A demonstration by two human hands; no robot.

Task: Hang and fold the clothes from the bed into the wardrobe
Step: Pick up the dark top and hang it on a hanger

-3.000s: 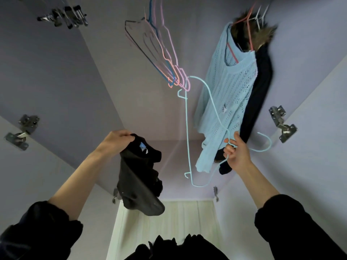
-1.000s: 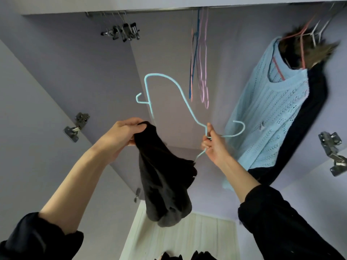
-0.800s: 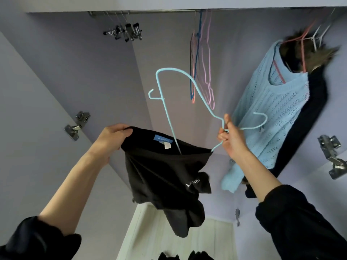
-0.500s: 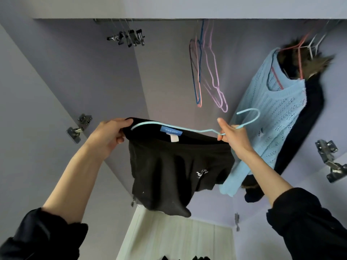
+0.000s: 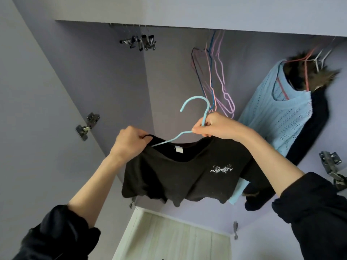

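A black T-shirt (image 5: 180,177) with a small white chest logo hangs spread between my hands, in front of the open wardrobe. A light blue wire hanger (image 5: 197,107) runs inside its neck opening, hook pointing up. My left hand (image 5: 131,141) pinches the shirt's collar at the left shoulder. My right hand (image 5: 216,126) grips the hanger at the base of its hook, above the shirt's right shoulder. The hanger's right arm is hidden under the fabric.
Several empty pink and blue hangers (image 5: 216,76) dangle from the rail at centre. A light blue knit sweater (image 5: 281,113) and a dark coat with a fur collar (image 5: 309,128) hang at right. Metal clip hangers (image 5: 140,43) hang at the upper left. Door hinges (image 5: 87,126) stick out on both sides.
The hanger went into the shirt's neck and turned upright, hook up. My right hand rose to the hook's base, and the shirt spread out wider between my hands.
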